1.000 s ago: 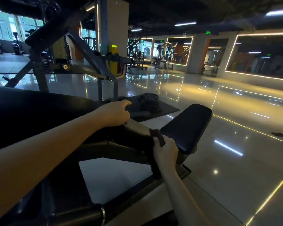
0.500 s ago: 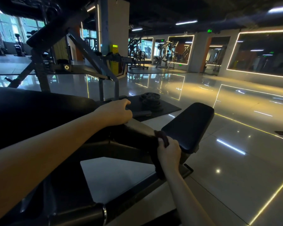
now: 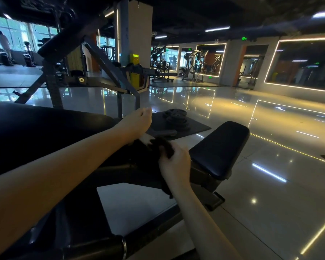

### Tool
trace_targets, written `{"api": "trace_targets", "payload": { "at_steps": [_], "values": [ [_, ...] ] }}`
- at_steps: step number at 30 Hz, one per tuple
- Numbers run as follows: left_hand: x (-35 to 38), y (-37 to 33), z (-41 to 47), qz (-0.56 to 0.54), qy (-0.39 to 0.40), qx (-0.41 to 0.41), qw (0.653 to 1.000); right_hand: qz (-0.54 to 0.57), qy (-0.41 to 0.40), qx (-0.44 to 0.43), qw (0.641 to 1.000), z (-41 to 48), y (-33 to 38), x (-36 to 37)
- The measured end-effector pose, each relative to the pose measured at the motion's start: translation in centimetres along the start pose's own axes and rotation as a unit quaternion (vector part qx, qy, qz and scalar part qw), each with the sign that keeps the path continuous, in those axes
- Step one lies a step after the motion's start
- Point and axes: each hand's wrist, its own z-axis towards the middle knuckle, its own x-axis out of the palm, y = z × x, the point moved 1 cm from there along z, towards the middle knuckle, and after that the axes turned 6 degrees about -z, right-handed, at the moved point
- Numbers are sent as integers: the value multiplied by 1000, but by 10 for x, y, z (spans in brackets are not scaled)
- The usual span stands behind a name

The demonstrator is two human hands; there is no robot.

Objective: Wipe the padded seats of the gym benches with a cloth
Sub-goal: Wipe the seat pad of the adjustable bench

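The left forearm (image 3: 64, 175) and right forearm (image 3: 201, 212) are bare along all their visible length (skin only, smooth); the wrists likewise. Fingernails show on the left grip (image 3: 137, 124).

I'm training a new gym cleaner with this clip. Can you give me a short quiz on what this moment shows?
1. Which hand grips the dark brown cloth? A) left B) right C) neither
2. True or false: the cloth lies spread flat on the small black padded seat.
3. Fill in: the stacked round black weight plates sit on a dark floor ____.

Key
1. B, the right hand.
2. False: the cloth is bunched in that hand, beside the seat and not on it.
3. mat
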Motion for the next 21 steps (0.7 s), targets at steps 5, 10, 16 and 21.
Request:
{"api": "trace_targets", "payload": {
  "at_steps": [5,10,16,21],
  "values": [
    [-7,-4,3,-80,-14,-16,997,-22,38,-115,992,-9,57,4],
    [-16,-1,2,-102,-27,-43,994,-79,43,-15,996,13,-6,-4],
    [-6,-3,7,-122,-21,-35,992,-70,-44,99,992,10,-50,-3],
    [-6,11,16,-55,-9,-28,998,35,-110,-105,988,-32,19,17]
  ]
}}
